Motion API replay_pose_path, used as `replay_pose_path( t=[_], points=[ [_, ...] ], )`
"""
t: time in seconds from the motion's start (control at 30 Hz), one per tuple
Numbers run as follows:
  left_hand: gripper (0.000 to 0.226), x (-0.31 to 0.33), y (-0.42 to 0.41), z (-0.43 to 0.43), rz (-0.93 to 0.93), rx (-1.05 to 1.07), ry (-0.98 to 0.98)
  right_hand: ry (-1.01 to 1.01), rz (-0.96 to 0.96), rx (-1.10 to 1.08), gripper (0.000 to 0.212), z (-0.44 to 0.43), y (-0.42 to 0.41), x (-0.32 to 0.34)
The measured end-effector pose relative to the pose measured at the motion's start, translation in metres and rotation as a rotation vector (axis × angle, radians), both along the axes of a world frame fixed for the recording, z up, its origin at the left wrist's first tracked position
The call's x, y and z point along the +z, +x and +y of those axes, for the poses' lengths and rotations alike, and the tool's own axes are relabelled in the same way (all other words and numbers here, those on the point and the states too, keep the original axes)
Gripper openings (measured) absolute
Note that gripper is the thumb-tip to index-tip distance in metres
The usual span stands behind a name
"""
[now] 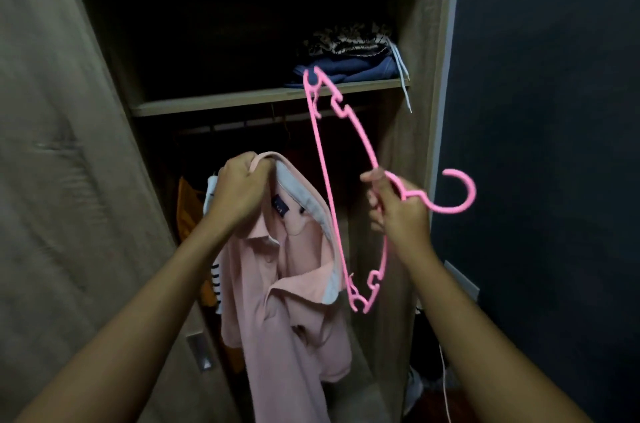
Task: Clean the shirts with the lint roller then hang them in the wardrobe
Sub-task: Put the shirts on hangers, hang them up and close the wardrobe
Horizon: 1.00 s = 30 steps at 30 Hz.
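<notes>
A pale pink polo shirt [277, 291] hangs in front of the open wardrobe [412, 132], held up by its collar in my left hand [239, 190]. My right hand [398, 211] grips a pink plastic hanger [346, 180] at its neck, just below the hook. The hanger is turned almost upright, hook pointing right, one shoulder end up by the shelf and the other down beside the shirt's collar. The hanger is outside the shirt. No lint roller is in view.
A shelf [242, 100] carries folded clothes [349, 59] at its right end. Below it runs a dark hanging rail [242, 125] with orange and striped garments [194, 211] hanging at the left. The open wardrobe door [62, 180] stands on the left, a dark wall [554, 111] on the right.
</notes>
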<state>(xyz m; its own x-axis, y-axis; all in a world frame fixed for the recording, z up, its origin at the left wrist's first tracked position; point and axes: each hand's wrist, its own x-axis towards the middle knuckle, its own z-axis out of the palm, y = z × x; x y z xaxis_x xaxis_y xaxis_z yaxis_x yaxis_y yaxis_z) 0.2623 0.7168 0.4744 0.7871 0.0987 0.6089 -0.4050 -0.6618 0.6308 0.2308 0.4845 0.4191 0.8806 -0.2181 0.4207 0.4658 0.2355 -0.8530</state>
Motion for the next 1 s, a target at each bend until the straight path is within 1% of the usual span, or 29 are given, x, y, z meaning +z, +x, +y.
replay_pose_path(
  t=[0.07,0.13,0.2,0.27,0.33,0.43,0.53,0.7,0.77,0.8,0.87,0.9,0.97,1.0],
  points=[
    [0.028,0.011,-0.007,0.001,-0.011,-0.028,0.066,0.144,-0.049,0.162,0.037,0.003,-0.017,0.028],
    [0.025,0.021,-0.014,-0.001,-0.033,-0.076,0.136,0.267,-0.099,0.271,0.048,0.008,-0.032,0.054],
    [0.032,0.030,-0.018,-0.002,-0.048,-0.126,0.189,0.297,-0.156,0.291,0.053,0.013,-0.043,0.072],
    [0.041,0.042,-0.027,-0.003,-0.024,-0.188,0.219,0.248,-0.225,0.245,0.053,0.019,-0.051,0.084],
    [0.040,0.055,-0.039,-0.005,0.008,-0.299,0.219,0.145,-0.291,0.169,0.051,0.025,-0.056,0.090],
    [0.009,0.074,-0.055,0.000,0.016,-0.490,0.171,-0.010,-0.380,0.084,0.043,0.032,-0.059,0.092],
    [0.007,0.087,-0.064,0.014,0.046,-0.608,0.127,-0.102,-0.462,0.043,0.040,0.038,-0.058,0.087],
    [0.010,0.093,-0.070,0.025,0.006,-0.600,0.077,-0.228,-0.489,0.062,0.043,0.041,-0.038,0.074],
    [0.007,0.093,-0.069,0.034,-0.008,-0.607,0.034,-0.311,-0.511,0.072,0.036,0.037,-0.025,0.070],
    [0.006,0.094,-0.069,0.040,-0.013,-0.601,0.006,-0.389,-0.543,0.051,0.033,0.034,-0.018,0.069],
    [0.013,0.095,-0.068,0.052,-0.019,-0.586,-0.038,-0.572,-0.581,0.024,0.036,0.028,-0.006,0.067],
    [0.019,0.095,-0.068,0.057,-0.020,-0.581,-0.041,-0.664,-0.553,0.034,0.038,0.024,-0.003,0.068],
    [0.043,0.094,-0.069,0.067,0.004,-0.565,0.001,-0.851,-0.475,0.056,0.041,0.014,0.000,0.073],
    [0.052,0.094,-0.069,0.073,0.024,-0.542,0.057,-0.956,-0.441,0.051,0.041,0.009,0.001,0.077]
  ],
)
